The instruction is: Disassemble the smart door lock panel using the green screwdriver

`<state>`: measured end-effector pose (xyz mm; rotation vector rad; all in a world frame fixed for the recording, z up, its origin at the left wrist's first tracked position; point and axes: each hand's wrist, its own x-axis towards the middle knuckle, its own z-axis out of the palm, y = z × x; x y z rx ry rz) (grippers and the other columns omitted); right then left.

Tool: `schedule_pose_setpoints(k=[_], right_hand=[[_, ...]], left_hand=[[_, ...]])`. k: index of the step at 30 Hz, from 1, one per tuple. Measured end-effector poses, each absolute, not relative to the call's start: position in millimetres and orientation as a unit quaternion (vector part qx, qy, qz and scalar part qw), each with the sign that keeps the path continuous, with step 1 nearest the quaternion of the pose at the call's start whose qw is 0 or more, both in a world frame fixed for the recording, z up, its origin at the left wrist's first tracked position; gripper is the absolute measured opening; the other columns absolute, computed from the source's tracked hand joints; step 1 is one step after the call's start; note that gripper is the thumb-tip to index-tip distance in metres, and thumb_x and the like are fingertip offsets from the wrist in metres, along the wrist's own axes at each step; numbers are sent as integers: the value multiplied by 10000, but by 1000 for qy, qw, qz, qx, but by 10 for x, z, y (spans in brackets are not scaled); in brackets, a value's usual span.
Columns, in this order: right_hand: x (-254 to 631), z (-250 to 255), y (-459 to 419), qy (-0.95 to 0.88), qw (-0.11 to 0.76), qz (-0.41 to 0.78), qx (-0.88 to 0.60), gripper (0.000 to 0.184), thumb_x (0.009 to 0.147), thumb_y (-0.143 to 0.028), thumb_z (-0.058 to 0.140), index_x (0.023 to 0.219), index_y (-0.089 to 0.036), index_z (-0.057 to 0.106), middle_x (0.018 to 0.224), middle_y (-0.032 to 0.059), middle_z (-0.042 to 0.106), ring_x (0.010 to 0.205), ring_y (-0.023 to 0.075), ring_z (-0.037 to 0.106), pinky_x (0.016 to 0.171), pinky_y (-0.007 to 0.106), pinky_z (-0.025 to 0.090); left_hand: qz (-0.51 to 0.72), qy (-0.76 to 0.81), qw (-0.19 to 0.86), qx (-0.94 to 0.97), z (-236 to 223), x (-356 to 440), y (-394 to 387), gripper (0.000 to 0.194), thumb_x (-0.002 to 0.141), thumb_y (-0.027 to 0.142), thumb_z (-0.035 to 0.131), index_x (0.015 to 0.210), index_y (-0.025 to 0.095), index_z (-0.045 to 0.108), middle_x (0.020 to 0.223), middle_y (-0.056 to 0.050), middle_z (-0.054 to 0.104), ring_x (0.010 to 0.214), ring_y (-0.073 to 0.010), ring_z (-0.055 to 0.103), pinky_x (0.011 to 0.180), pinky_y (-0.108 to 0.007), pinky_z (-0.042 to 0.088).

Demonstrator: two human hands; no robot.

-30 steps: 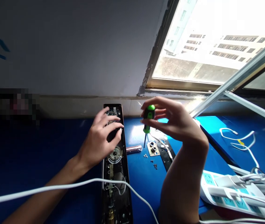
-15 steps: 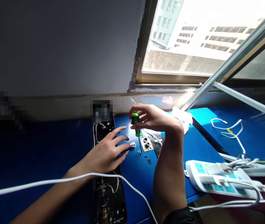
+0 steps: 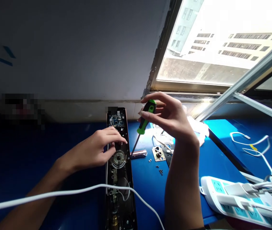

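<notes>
My right hand (image 3: 166, 116) grips a green and black screwdriver (image 3: 146, 118). The shaft slants down and left, its tip close to the right edge of a long, narrow black housing (image 3: 131, 179). Inside this opened housing are a blue circuit board (image 3: 118, 121), a round metal disc (image 3: 119, 158) and white wires. Over the housing's left side rests my left hand (image 3: 102, 143), fingers bent and thumb apart from the index finger; I see nothing held in it. Just right of the housing lies a dark, shiny bar-shaped piece (image 3: 139, 154).
Small dark screws (image 3: 160, 172) and a square plate with a round part (image 3: 159, 154) lie on the blue table (image 3: 144, 187). A white cable (image 3: 78, 191) crosses in front. At right are a power strip (image 3: 236, 198) and a metal frame (image 3: 236, 86).
My left hand has moved from beside the bar-shaped piece back over the housing. The screwdriver has risen from the small screws and swung left, toward the housing's edge. The view has shifted.
</notes>
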<state>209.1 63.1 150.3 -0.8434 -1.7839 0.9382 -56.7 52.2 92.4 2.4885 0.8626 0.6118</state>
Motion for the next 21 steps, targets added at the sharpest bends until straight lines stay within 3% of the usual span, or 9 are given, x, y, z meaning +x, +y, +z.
schedule_pose_setpoints(k=[4,10,13,21], right_hand=[[1852,1535,635,-687,540,334,-353,292,861,-317,812,1089,-261,638,892,-32,712,862,198,793,792,347,697],[1693,1469,706,-666,608,279,-330,285,851,-230,814,1094,-251,667,888,-12,719,855,210,797,760,368,710],[1689,1421,731,-667,618,249,-333,281,873,-255,794,1119,-272,660,908,-11,731,873,210,800,758,367,712],[1685,1400,760,-663,627,213,-350,294,876,-321,795,1122,-288,637,970,-1,750,933,215,794,851,391,704]], left_hand=[[183,347,260,882,1006,-723,550,414,872,77,563,1194,231,773,1085,-19,775,924,-163,721,812,-246,567],[214,391,315,838,980,-773,592,255,980,323,645,1138,207,809,1077,-35,821,904,-188,756,734,-244,561],[246,403,338,814,941,-801,626,247,969,347,686,1125,214,823,1111,-37,827,974,-204,774,835,-253,580],[337,457,439,696,908,-784,694,192,840,350,815,912,173,833,802,-36,827,742,-196,787,704,-243,624]])
